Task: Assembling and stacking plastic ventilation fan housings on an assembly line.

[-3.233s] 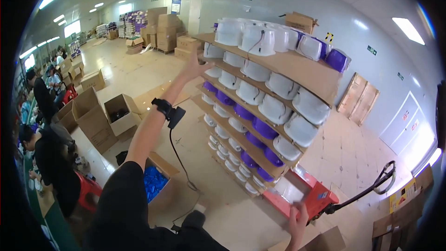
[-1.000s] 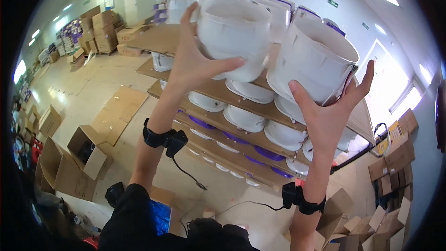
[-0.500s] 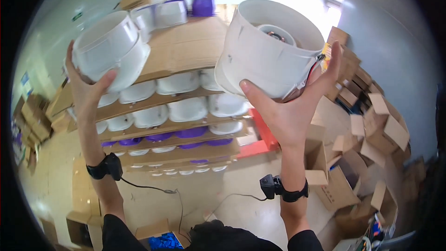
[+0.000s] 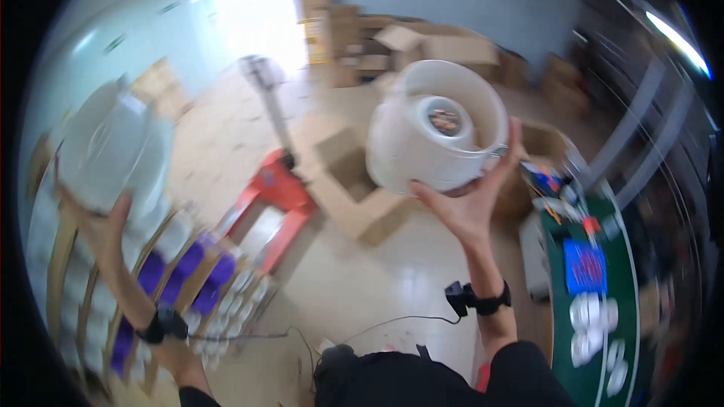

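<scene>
Pale floor (image 4: 354, 286), cardboard boxes (image 4: 354, 196), red pallet jack (image 4: 275, 188)

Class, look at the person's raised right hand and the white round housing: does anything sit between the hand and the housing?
Nothing visible does. The right hand already cups the white round housing from below, fingers touching its rim. The left hand likewise holds a blurred white housing directly.

Black sleeves, black wristband (image 4: 483, 303) with cable, black left wristband (image 4: 161, 325)
</scene>
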